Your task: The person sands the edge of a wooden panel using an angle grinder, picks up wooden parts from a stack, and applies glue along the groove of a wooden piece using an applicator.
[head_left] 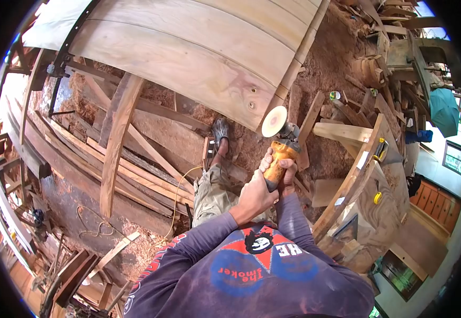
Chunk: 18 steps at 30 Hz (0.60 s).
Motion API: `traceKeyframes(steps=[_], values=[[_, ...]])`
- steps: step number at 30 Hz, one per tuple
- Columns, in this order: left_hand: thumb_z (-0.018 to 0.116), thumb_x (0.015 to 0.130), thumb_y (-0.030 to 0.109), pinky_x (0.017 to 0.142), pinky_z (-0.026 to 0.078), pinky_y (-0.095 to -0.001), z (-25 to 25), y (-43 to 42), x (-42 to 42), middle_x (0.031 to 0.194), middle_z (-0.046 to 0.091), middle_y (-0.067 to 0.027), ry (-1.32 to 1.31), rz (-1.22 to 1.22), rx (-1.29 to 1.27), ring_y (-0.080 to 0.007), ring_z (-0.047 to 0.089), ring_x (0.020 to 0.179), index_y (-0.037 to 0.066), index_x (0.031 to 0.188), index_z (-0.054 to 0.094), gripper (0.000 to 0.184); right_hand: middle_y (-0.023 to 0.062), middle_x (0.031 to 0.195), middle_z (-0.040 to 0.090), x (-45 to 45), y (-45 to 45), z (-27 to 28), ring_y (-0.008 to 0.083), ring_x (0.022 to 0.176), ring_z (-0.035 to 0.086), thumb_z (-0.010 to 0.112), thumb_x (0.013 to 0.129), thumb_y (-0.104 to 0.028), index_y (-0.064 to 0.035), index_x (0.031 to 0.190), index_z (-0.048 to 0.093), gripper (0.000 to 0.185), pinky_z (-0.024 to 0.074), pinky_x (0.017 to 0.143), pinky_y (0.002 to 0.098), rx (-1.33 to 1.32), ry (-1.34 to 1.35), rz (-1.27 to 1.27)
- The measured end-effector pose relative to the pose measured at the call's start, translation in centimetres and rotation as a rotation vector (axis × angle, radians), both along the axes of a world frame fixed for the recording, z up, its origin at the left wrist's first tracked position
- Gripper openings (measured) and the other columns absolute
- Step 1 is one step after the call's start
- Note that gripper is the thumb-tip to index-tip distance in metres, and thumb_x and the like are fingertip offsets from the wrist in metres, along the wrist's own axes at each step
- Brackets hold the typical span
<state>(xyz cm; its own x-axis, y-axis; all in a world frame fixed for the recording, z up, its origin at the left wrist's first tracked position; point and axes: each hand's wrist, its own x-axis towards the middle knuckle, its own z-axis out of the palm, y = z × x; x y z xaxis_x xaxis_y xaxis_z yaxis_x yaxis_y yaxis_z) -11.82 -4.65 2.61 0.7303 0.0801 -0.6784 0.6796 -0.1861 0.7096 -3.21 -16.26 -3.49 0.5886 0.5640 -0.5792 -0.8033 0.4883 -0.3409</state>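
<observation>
Two bare hands grip a yellow angle grinder just right of centre, toward 3 o'clock, above the wearer's printed purple shirt at 6 o'clock. The left hand has its fingers clamped on the dark rear end of the tool, while the right hand is closed around the yellow body ahead of it. The grinder's pale round disc sits between 1 and 2 o'clock, beside the near corner of a broad wooden panel that spans 10 to 1 o'clock — whether disc and wood touch, one cannot tell. Dark knots mark the panel near that corner, and a black metal bar crosses its far left end.

A dark shoe rests near 12 o'clock, below the panel's edge. Around 9 o'clock, a wide plank lies across long timber strips, with a thin yellow cord looping toward 7 o'clock. A curved wooden frame stands between 3 and 4 o'clock — wood shavings cover the ground at 1 o'clock.
</observation>
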Motion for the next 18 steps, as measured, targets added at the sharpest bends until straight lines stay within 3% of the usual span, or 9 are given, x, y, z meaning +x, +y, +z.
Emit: traceKeyframes(steps=[12, 16, 17, 18], values=[[0.079, 0.073, 0.032, 0.083, 0.058, -0.0528, -1.3, 1.3, -0.4, 0.099, 0.069, -0.0366, -0.024, 0.001, -0.012, -0.05, 0.071, 0.096, -0.012, 0.12, 0.044, 0.073, 0.0093, 0.091, 0.062, -0.2, 1.3, 0.1, 0.0237, 0.082, 0.062, 0.071, 0.071, -0.021, -0.0014, 0.115, 0.057, 0.051, 0.0554, 0.081, 0.0385, -0.094, -0.021, 0.014], [0.081, 0.072, 0.033, 0.084, 0.058, -0.0496, -1.0, 3.3, -0.1, 0.099, 0.07, -0.0347, 0.021, 0.01, -0.198, -0.0462, 0.073, 0.095, -0.01, 0.122, 0.045, 0.075, 0.0096, 0.091, 0.063, 0.1, 2.4, 2.2, 0.023, 0.082, 0.063, 0.069, 0.073, -0.017, -0.0023, 0.114, 0.057, 0.045, 0.0568, 0.079, 0.0378, -0.338, -0.123, 0.098], [0.082, 0.072, 0.028, 0.071, 0.06, -0.0444, -3.2, 2.3, -0.7, 0.096, 0.072, -0.0255, -0.027, 0.045, -0.185, -0.0361, 0.075, 0.081, -0.006, 0.123, 0.046, 0.072, 0.0093, 0.09, 0.065, 0.3, 2.7, 2.8, 0.0217, 0.078, 0.065, 0.069, 0.074, -0.016, -0.0019, 0.112, 0.06, 0.042, 0.0579, 0.075, 0.0362, -0.391, -0.206, 0.131], [0.082, 0.072, 0.028, 0.071, 0.06, -0.0444, -3.6, 2.0, -1.0, 0.096, 0.072, -0.0255, -0.03, 0.04, -0.189, -0.0361, 0.075, 0.081, -0.006, 0.123, 0.046, 0.072, 0.0093, 0.09, 0.065, 0.4, 3.1, 3.5, 0.0217, 0.078, 0.065, 0.069, 0.074, -0.016, -0.0019, 0.112, 0.06, 0.042, 0.0579, 0.075, 0.0362, -0.396, -0.208, 0.126]])
